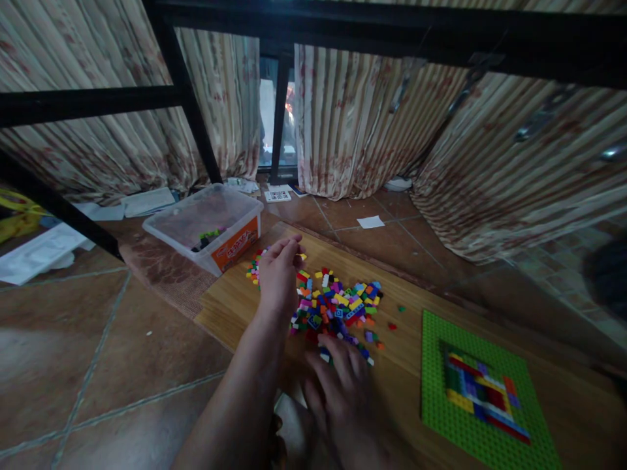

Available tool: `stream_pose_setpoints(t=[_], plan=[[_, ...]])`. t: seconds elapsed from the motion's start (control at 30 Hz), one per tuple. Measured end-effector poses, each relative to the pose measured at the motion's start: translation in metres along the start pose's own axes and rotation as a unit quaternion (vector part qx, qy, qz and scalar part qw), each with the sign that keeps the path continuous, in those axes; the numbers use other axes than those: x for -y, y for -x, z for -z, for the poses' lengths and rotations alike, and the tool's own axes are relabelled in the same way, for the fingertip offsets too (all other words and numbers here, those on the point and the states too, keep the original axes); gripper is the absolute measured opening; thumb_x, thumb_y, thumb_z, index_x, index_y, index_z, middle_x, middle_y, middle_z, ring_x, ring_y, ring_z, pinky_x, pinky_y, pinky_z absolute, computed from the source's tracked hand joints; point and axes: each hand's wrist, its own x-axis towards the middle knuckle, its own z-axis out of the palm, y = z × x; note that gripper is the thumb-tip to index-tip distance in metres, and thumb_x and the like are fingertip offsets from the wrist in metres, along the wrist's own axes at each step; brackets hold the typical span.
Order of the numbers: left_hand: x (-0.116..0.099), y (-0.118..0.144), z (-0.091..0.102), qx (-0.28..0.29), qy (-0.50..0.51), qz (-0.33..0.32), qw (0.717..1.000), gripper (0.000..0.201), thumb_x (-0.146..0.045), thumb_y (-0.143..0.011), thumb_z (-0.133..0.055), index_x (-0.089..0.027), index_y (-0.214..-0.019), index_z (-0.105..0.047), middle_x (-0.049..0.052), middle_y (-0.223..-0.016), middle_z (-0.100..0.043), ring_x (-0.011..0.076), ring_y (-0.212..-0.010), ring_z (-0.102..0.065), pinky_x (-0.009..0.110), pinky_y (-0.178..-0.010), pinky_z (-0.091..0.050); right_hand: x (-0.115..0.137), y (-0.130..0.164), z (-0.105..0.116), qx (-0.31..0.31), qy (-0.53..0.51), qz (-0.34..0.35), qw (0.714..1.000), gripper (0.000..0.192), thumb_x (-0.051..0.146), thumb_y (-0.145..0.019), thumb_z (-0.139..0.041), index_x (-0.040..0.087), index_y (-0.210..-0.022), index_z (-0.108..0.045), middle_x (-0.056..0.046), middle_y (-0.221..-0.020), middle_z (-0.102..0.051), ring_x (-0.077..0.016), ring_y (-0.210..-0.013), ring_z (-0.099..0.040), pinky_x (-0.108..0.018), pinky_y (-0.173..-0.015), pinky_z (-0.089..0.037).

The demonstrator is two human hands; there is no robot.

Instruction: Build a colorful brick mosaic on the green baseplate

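Note:
Many small toy building bricks (337, 303) in mixed colours lie in a loose heap on a wooden board. My left hand (280, 267) is over the heap's far left part, its fingers bent together. Whatever they hold, if anything, is hidden. At the near edge of the pile is my right hand (343, 385), slightly blurred, with fingers apart and nothing visible in them. Its fingertips reach the nearest bricks. On the right lies a green baseplate (435, 385), with a raised build of coloured bricks (482, 395) in its middle.
A clear plastic box (200, 215) with an orange label and a few bricks inside stands behind the wooden board (230, 300). Black metal bars (186, 98) cross overhead and at left. Striped curtains (353, 124) hang behind; a white paper (371, 222) lies on the tiled floor.

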Motion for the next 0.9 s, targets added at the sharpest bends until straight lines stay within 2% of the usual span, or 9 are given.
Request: stream_pose_setpoints(t=[0.13, 0.3, 0.43, 0.53, 0.77, 0.9], plan=[[0.000, -0.001, 0.000, -0.004, 0.000, 0.003, 1.000, 0.024, -0.026, -0.062, -0.070, -0.013, -0.082, -0.070, -0.003, -0.065, -0.058, 0.0048, -0.052, -0.047, 0.018, -0.053, -0.037, -0.009, 0.002, -0.002, 0.009, 0.034, -0.047, 0.998, 0.024, 0.025, -0.089, -0.056, 0.019, -0.112, -0.057, -0.015, -0.134, -0.051, -0.0345, -0.125, -0.043, -0.057, -0.101, -0.039], [0.002, -0.001, 0.001, 0.004, -0.009, 0.003, 1.000, 0.025, -0.026, -0.064, -0.071, -0.012, -0.084, -0.070, -0.001, -0.067, -0.059, 0.0051, -0.054, -0.048, 0.018, -0.053, -0.038, -0.037, -0.001, 0.000, -0.012, 0.090, -0.105, 0.990, 0.056, 0.044, -0.089, -0.055, 0.014, -0.134, -0.044, -0.022, -0.143, -0.040, -0.0395, -0.131, -0.035, -0.063, -0.103, -0.033], [0.004, -0.001, 0.001, 0.012, -0.008, 0.006, 1.000, 0.023, -0.025, -0.065, -0.070, -0.012, -0.084, -0.069, -0.002, -0.066, -0.058, 0.0041, -0.052, -0.046, 0.017, -0.052, -0.036, -0.057, -0.006, 0.000, -0.014, 0.112, -0.113, 0.987, 0.072, 0.052, -0.088, -0.053, 0.014, -0.145, -0.032, -0.023, -0.148, -0.034, -0.0414, -0.136, -0.030, -0.065, -0.104, -0.030], [0.004, -0.001, 0.000, 0.013, -0.010, 0.005, 1.000, 0.022, -0.025, -0.066, -0.069, -0.012, -0.084, -0.069, -0.002, -0.067, -0.058, 0.0042, -0.051, -0.046, 0.018, -0.052, -0.036, -0.070, -0.011, -0.001, -0.021, 0.113, -0.095, 0.989, 0.078, 0.057, -0.086, -0.054, 0.015, -0.147, -0.029, -0.023, -0.149, -0.033, -0.0426, -0.136, -0.029, -0.066, -0.104, -0.030], [0.005, -0.002, 0.000, 0.012, -0.011, 0.004, 1.000, 0.020, -0.025, -0.066, -0.070, -0.013, -0.082, -0.069, -0.002, -0.067, -0.058, 0.0048, -0.052, -0.046, 0.019, -0.052, -0.036, -0.082, -0.022, 0.004, -0.042, 0.078, -0.125, 0.988, 0.071, 0.052, -0.088, -0.055, 0.018, -0.146, -0.031, -0.020, -0.147, -0.036, -0.0391, -0.134, -0.033, -0.064, -0.103, -0.034], [0.005, -0.001, 0.000, 0.020, -0.015, -0.001, 1.000, 0.017, -0.024, -0.067, -0.068, -0.013, -0.080, -0.070, -0.001, -0.066, -0.058, 0.0049, -0.051, -0.045, 0.019, -0.052, -0.034, -0.080, -0.025, 0.008, -0.067, 0.050, -0.137, 0.987, 0.058, 0.043, -0.092, -0.052, 0.023, -0.144, -0.037, -0.016, -0.144, -0.040, -0.0348, -0.131, -0.039, -0.060, -0.103, -0.037]])
